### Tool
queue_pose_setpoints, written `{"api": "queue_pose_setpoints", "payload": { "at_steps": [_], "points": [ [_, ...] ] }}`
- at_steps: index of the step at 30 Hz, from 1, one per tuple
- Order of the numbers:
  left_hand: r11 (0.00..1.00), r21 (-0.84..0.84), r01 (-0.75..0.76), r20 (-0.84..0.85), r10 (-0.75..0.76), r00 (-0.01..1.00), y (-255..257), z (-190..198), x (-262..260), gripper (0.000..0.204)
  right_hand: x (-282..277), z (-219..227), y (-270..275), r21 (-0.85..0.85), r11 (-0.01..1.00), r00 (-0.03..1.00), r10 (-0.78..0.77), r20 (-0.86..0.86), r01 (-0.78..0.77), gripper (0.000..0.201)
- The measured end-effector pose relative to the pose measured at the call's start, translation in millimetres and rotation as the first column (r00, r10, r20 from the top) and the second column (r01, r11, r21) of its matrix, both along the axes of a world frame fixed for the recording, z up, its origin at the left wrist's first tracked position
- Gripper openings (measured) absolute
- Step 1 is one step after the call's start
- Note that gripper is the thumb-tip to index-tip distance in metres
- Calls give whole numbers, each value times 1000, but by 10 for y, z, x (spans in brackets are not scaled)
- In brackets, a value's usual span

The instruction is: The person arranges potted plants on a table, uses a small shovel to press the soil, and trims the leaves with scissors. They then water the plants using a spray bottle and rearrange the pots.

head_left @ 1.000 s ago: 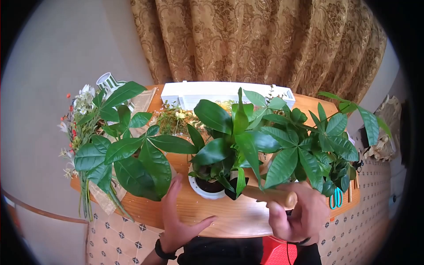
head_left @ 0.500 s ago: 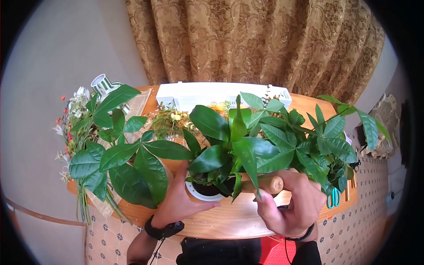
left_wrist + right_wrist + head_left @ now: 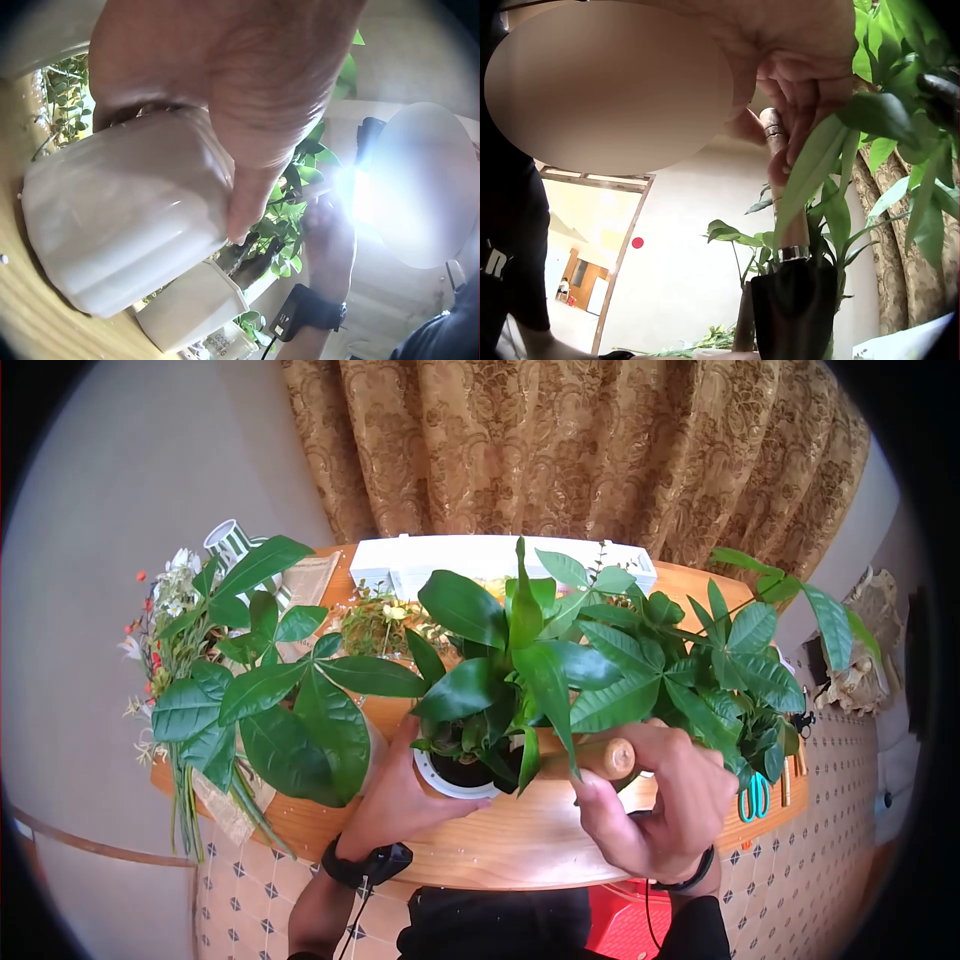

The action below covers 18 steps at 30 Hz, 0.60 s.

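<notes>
A white pot filled with dark soil stands near the table's front, a broad-leaved green plant rising from it. My left hand grips the pot's left side, its thumb along the near wall just below the rim. In my right hand is a garden trowel, held by its wooden handle. The trowel's black blade points down beside the plant's stems in the right wrist view. From the head, leaves cover part of the handle and most of the blade.
Leafy potted plants crowd the right, with teal-handled scissors below them. Another leafy plant and a flower bunch are at left. A white box lies along the table's back. A red stool is below the front edge.
My left hand has come from beside the pot, moving up against it, and now holds it. The right hand, with the trowel, has shifted slightly left and up.
</notes>
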<state>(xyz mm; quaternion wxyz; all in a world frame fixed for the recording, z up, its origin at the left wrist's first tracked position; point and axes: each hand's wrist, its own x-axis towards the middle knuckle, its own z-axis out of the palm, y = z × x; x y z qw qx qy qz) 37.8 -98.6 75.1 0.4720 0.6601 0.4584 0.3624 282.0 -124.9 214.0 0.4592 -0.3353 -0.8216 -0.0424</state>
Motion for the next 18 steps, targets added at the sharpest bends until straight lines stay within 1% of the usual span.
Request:
{"api": "queue_pose_setpoints", "payload": {
  "at_steps": [2, 4, 5, 8, 12, 14, 16, 18],
  "points": [
    [1000, 6, -1, -15, 1, 1000, -1, 5, 4, 108, 5, -38, 12, -25, 1000, 1000, 16, -27, -17, 29],
    [999, -36, 38, 41, -36, 998, -1, 25, -1, 111, 7, -83, 7, -31, 999, 999, 5, -33, -6, 29],
    [999, -37, 40, 41, -38, 998, 0, 22, -1, 111, 14, -111, 3, -35, 999, 999, 8, -47, -10, 28],
    [998, 19, 63, 87, -64, 994, 17, -35, -1, 114, 38, -179, -38, -36, 999, 998, 21, -65, -24, 28],
    [999, 38, 39, 85, -42, 995, -12, -22, -4, 116, 16, -202, -93, -21, 999, 994, 35, -102, -37, 28],
    [998, 47, 29, 74, -33, 997, -31, 9, 8, 117, 11, -187, -111, -13, 999, 995, 29, -95, -31, 27],
    [999, 38, 22, 100, -26, 995, -44, 31, 25, 117, 14, -180, -132, -3, 1000, 996, 24, -87, -25, 27],
    [1000, 29, 9, 95, -12, 995, -61, 49, 34, 117, 10, -191, -142, -24, 999, 996, 29, -81, -31, 26]
  ]
}}
